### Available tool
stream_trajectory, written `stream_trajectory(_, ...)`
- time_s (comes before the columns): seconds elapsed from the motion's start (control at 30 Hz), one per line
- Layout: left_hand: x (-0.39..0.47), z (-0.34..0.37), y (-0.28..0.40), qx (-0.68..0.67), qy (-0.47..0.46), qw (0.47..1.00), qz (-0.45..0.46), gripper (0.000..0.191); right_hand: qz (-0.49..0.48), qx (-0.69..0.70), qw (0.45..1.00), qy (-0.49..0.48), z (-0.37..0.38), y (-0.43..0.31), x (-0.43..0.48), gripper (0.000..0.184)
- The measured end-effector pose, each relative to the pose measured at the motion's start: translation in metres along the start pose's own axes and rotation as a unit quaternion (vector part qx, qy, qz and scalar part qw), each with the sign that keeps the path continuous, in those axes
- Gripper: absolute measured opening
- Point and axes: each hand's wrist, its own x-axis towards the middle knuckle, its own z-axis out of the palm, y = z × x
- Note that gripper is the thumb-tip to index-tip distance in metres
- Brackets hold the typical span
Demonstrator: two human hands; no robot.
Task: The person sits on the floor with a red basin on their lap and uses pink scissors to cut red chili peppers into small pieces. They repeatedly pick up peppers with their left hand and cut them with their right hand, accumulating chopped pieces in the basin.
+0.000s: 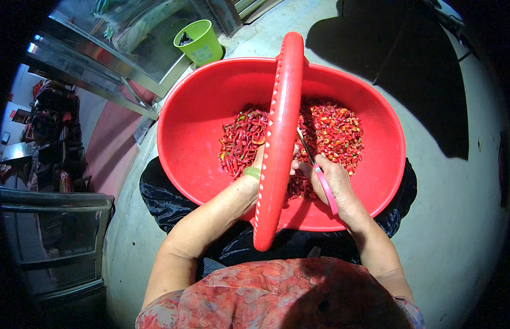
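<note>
A large oval red plastic basket (189, 123) stands before me, its arched handle (286, 94) crossing the middle of the view. Whole red chillies (246, 135) lie on its left side, and chopped chilli pieces (335, 131) are heaped on the right. My right hand (333, 181) grips a pair of scissors with a pink handle (325, 187), the blades pointing up and left over the chillies. My left hand (260, 158), with a green bangle at the wrist, reaches under the basket handle. The handle covers most of it; fingertips show near the scissors, and what they hold is hidden.
A light green bin (203, 45) with a dark liner stands behind the basket, next to a glass-panelled door (156, 45). Another framed glass panel (66, 238) is at the lower left. Dark cloth (164, 197) covers my knees beside the basket. A large shadow falls on the concrete floor (444, 214).
</note>
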Motion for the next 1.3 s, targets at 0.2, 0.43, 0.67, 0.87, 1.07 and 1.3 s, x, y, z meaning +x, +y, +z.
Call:
stream_trajectory(0.2, 0.002, 0.002, 0.001, 0.007, 0.045, 0.999, 0.004, 0.005, -0.035, -0.002, 0.999, 0.016, 0.0, -0.002, 0.001, 0.043)
stream_trajectory(0.43, 0.002, 0.006, 0.001, 0.013, 0.027, 1.0, 0.01, 0.005, -0.082, -0.018, 0.996, 0.008, -0.001, 0.0, 0.001, 0.03)
stream_trajectory(0.67, 0.003, 0.01, 0.004, 0.009, 0.01, 0.999, 0.046, 0.006, 0.012, 0.038, 0.999, 0.01, -0.004, -0.002, -0.002, 0.018)
stream_trajectory(0.87, -0.002, 0.014, 0.011, -0.012, -0.008, 0.998, 0.054, 0.003, -0.087, -0.001, 0.996, 0.029, -0.003, -0.003, 0.001, 0.037)
stream_trajectory(1.07, -0.002, 0.021, 0.011, 0.006, -0.005, 0.998, 0.055, 0.003, -0.1, -0.012, 0.994, 0.035, -0.003, 0.0, 0.0, 0.035)
stream_trajectory(1.3, -0.004, 0.021, -0.005, 0.124, 0.045, 0.979, 0.153, 0.007, 0.002, 0.137, 0.989, 0.049, 0.008, 0.013, 0.003, 0.016)
